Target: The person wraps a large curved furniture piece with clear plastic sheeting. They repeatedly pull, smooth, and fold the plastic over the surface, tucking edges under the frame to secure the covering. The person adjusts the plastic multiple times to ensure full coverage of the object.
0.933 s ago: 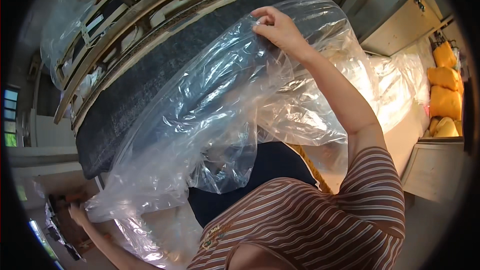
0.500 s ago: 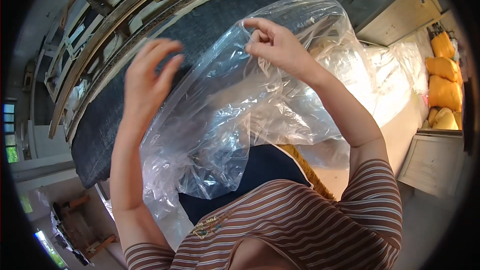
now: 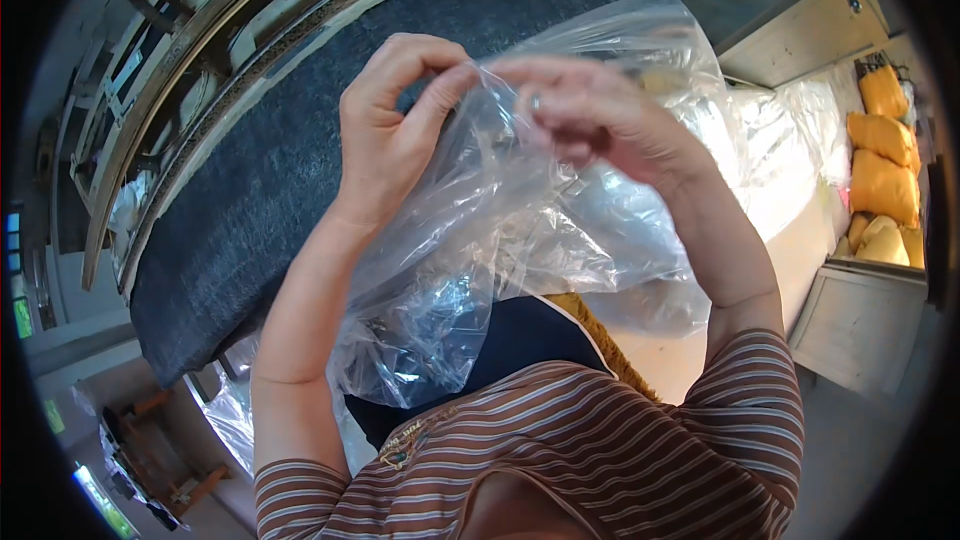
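Note:
A large clear plastic sheet (image 3: 540, 230), crumpled and shiny, spreads across the front of the dark-covered table (image 3: 270, 170) and hangs down toward my lap. My left hand (image 3: 400, 120) pinches the top edge of it between thumb and fingertips. Close beside it on the right, my right hand (image 3: 610, 125) is at the same edge, fingers curled but smeared by motion. Whether those fingers grip the film cannot be made out. Dark cloth (image 3: 525, 345) shows under the sheet's near end, with fuzzy golden-brown material (image 3: 595, 335) along its right side.
A curved wooden rail (image 3: 160, 120) and machine frame run along the table's far left side. Stacked orange bundles (image 3: 883, 175) fill a shelf at right, above a pale cabinet (image 3: 862, 325). More bright clear plastic (image 3: 790, 140) lies right of my right arm.
My left hand has moved right from above the dark table and closed on the plastic's edge. My right hand has shifted slightly right and blurred. The sheet's left edge has drawn rightward.

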`<state>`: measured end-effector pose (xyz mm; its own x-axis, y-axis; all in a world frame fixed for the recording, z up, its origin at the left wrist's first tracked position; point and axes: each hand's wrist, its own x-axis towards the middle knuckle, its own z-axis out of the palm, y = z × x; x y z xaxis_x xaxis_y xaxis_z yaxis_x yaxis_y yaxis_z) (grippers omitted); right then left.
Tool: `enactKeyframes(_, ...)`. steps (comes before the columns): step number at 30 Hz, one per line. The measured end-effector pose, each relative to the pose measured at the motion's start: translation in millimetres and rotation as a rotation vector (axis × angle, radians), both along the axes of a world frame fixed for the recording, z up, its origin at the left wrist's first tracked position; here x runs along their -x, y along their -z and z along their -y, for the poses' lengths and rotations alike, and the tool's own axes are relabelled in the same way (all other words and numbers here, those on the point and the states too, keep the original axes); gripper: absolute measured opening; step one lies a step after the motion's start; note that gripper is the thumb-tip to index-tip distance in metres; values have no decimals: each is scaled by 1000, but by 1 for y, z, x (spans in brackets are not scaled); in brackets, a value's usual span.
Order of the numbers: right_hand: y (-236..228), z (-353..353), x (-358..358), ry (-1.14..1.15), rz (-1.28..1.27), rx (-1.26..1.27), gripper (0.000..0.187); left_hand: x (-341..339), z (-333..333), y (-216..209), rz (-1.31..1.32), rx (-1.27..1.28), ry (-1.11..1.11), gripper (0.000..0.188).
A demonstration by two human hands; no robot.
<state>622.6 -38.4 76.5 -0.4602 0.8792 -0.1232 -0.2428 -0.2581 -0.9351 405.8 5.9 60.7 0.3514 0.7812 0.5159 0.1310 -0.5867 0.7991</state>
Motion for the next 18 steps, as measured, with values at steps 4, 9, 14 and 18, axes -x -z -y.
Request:
enactKeyframes(4,-14,-37,-16,302,807,-922,15,1,14,7,409,447,128,13)
enactKeyframes(9,-29,-35,20,139,889,-924,14,22,26,2,790,659,60,9)
enactKeyframes(14,3,23,8,-422,1031,-742,15,122,9,4,907,684,-277,16)
enactKeyframes(18,106,78,-108,-555,1392,-657,16,237,20,26,716,424,-406,18)
